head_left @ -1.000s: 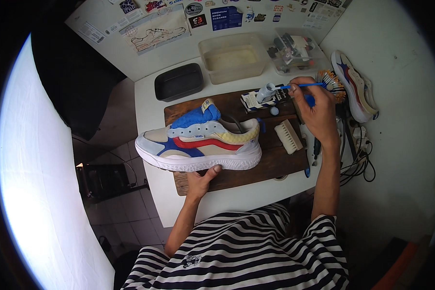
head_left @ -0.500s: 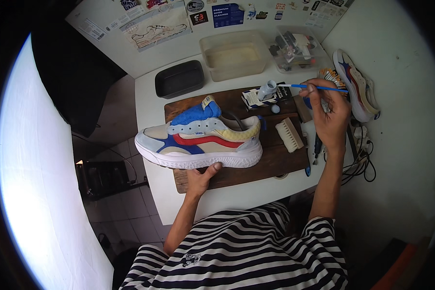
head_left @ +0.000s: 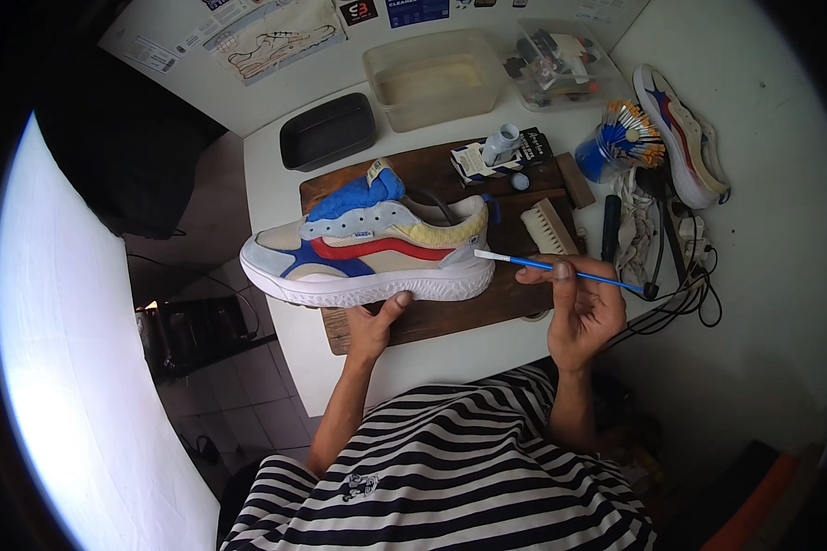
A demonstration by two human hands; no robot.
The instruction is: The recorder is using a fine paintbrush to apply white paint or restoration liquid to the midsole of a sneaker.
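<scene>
Shoe over board, board on tbl. From shoe: tub 11 o'c., bin approx. 1, bottle 2, brush jar btwn 2 & 3, 2nd shoe just beyond jar; scrub brush on board at 3; paintbrush also approx. 3, tip nr shoe.

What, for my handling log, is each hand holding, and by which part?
Left hand: multicoloured low sneaker, by its thick white sole. Right hand: slim blue paintbrush, by its handle.

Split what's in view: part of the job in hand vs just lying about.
In the job:
multicoloured white-soled sneaker, in left hand
slim blue-handled paintbrush, in right hand
small open pale-grey bottle, probably

Apparently lying about:
black rectangular tray
translucent plastic tub
pale-bristled wooden brush
second multicoloured sneaker
</scene>
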